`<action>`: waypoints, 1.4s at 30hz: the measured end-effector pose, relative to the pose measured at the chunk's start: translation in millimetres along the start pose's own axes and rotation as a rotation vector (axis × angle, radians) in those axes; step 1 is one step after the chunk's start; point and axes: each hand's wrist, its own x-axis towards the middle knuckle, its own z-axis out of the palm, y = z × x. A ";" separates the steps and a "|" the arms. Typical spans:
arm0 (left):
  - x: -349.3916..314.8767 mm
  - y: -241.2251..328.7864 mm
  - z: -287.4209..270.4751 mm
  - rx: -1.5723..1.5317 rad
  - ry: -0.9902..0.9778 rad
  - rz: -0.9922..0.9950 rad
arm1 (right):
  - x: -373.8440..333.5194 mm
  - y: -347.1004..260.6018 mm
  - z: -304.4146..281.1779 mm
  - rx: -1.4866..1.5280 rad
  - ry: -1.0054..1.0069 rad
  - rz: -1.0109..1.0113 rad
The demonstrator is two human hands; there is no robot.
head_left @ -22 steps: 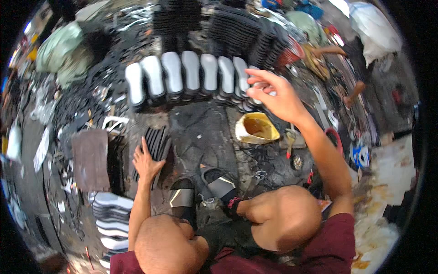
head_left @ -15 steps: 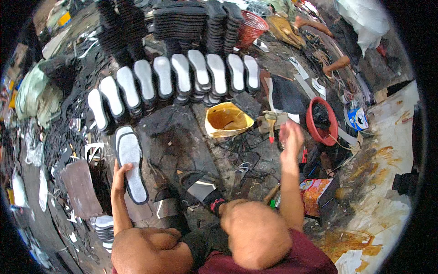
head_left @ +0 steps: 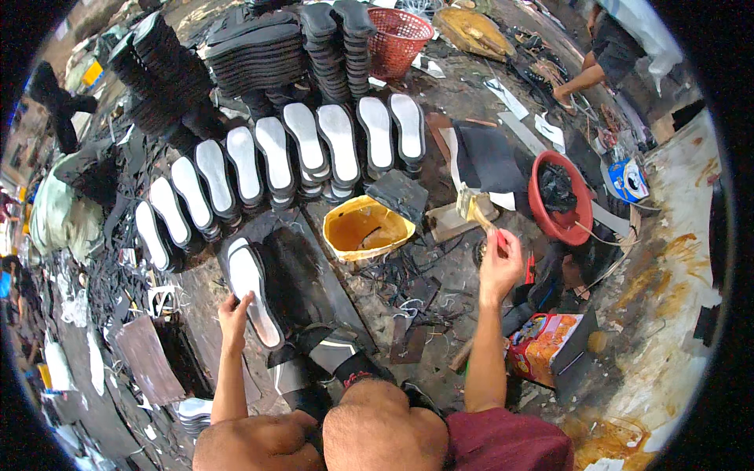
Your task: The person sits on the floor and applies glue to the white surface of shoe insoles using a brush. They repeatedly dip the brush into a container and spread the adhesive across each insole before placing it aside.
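Holding a white-topped sole (head_left: 253, 294) at near left in the closed left hand (head_left: 233, 318), pinching a brush (head_left: 474, 210) at right in the closed right hand (head_left: 501, 271), working left of a red-orange box (head_left: 534, 349) printed too small to read.

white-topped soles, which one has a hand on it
The sole touched by the left hand, below the curved row in the picture; no hand touches that row.
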 end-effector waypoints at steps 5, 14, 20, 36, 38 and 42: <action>-15.4 16.8 3.3 0.053 0.131 0.130 | 5.6 27.6 10.4 -0.138 -0.260 -0.038; -58.1 23.4 -32.5 -1.161 -0.174 -0.105 | -20.7 -47.8 59.1 0.168 -0.594 -0.068; -58.5 49.3 -1.8 -1.616 -0.517 -0.152 | -44.0 -75.8 162.7 -0.401 -1.012 -0.341; -49.5 66.1 -13.7 -1.544 -0.403 -0.113 | -23.2 -58.4 29.5 -0.955 -0.781 -0.384; -51.7 86.7 -10.3 -1.633 -0.466 -0.116 | 28.3 -55.4 33.5 -0.632 -0.564 -0.352; -56.1 104.3 -9.9 -1.654 -0.461 -0.103 | 20.2 -187.1 66.6 0.339 -0.749 -0.005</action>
